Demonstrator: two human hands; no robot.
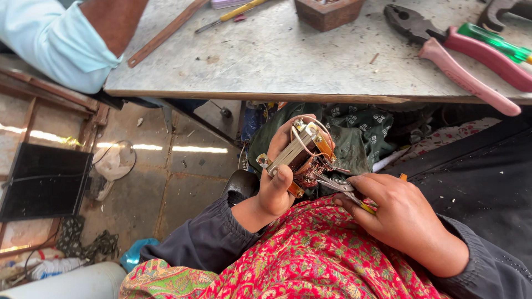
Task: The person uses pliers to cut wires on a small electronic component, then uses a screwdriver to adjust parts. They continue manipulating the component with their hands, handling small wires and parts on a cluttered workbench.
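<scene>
My left hand (277,182) clamps the coil (305,158) below the desk (266,61) edge; right hand (399,213) grips pliers (339,185) at its wires — I could snap one.

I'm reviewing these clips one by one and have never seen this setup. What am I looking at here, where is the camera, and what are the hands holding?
The single picture comes from a camera worn on the person's head, looking down at their lap. The left hand grips a small copper-wound coil block with metal plates. The right hand holds small metal-tipped pliers, tips at the coil's wires. Above is a worn grey worktable with large pink-handled pliers, a green-handled screwdriver and a brown wooden block. Another person's arm in a pale blue sleeve leans at the top left.
</scene>
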